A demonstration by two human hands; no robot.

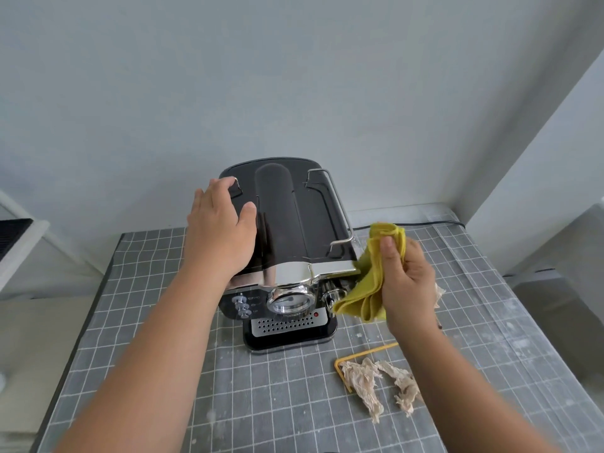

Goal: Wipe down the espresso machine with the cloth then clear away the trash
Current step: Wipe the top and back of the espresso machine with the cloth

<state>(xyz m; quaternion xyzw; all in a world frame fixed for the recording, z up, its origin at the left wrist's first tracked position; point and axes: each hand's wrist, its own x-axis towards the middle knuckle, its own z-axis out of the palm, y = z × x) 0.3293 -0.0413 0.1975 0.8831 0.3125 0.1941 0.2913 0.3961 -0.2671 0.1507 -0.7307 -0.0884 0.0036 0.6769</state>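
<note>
A black and chrome espresso machine [294, 223] stands on the grey checked table [268, 403]. My left hand [219, 233] rests flat on the left side of its black top, fingers straight. My right hand [407, 282] grips a folded yellow cloth [366, 289] just off the machine's right front corner; the cloth touches the chrome edge there. Crumpled beige paper trash [379, 384] and a bent yellow straw [346, 361] lie on the table in front, to the right. Another crumpled beige scrap [439, 294] shows behind my right hand.
A black power cord [425, 223] runs along the table's back right edge by the wall. White walls close the back and right sides. A white shelf with a dark grille [13, 237] stands off the table's left side.
</note>
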